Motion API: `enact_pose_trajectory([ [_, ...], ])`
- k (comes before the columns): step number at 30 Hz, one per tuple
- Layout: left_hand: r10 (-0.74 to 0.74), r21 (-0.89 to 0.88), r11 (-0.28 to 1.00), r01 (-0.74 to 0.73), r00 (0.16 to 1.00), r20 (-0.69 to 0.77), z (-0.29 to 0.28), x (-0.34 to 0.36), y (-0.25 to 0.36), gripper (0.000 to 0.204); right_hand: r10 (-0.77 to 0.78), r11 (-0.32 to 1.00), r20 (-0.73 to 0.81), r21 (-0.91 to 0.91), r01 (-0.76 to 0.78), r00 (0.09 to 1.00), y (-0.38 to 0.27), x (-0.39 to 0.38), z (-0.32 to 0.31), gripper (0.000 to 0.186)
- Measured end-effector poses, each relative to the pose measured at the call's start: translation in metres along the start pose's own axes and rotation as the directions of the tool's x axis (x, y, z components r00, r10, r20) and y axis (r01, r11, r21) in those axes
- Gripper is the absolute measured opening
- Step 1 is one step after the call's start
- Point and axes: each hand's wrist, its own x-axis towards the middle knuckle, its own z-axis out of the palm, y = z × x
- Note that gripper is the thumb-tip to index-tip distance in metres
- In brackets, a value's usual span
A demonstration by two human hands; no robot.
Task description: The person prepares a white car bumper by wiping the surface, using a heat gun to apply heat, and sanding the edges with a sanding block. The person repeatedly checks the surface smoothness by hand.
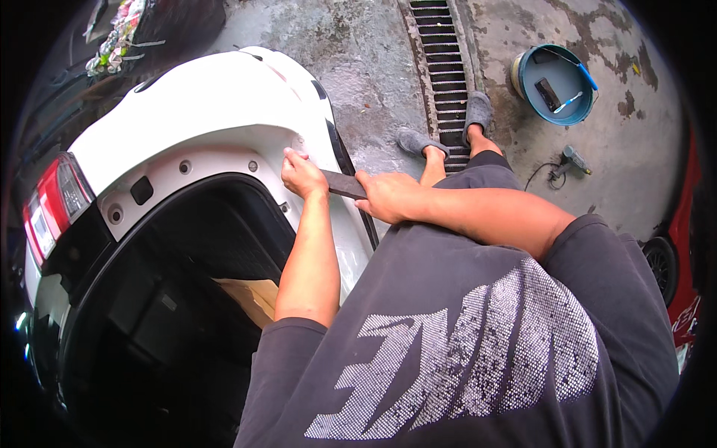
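A dark brown flat strip (344, 184), its material too small to make out, stretches between my two hands. My left hand (302, 175) is closed around its left end, with the fingertips close to the painted edge of the white car's rear opening (271, 139). My right hand (388, 197) grips the other end, fingers curled over it. Both hands are above the corner of the car body, beside the dark boot space (179, 299). Whether the strip touches the paint cannot be seen.
A red and clear tail light (56, 201) is at the left. Brown cardboard (252, 299) lies in the boot. A blue bucket (556, 84) holds water, a dark block and a toothbrush. A corded grey tool (575, 159) lies on concrete near a drain grate (441, 60). A red car (683, 261) stands right.
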Motion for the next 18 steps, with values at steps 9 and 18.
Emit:
enact_pose_trajectory([
  [9,-0.035,-0.244,0.969,0.036,0.999,0.008,0.008,0.009,-0.015,0.053,-0.04,0.998,0.052,-0.054,0.043,0.998,0.023,-0.002,-0.014,0.062],
  [18,0.47,0.12,0.816,-0.565,0.77,0.431,-0.035,0.013,-0.046,0.065,0.495,0.856,-0.498,0.139,-0.498,0.712,0.295,-0.158,-0.09,0.067],
])
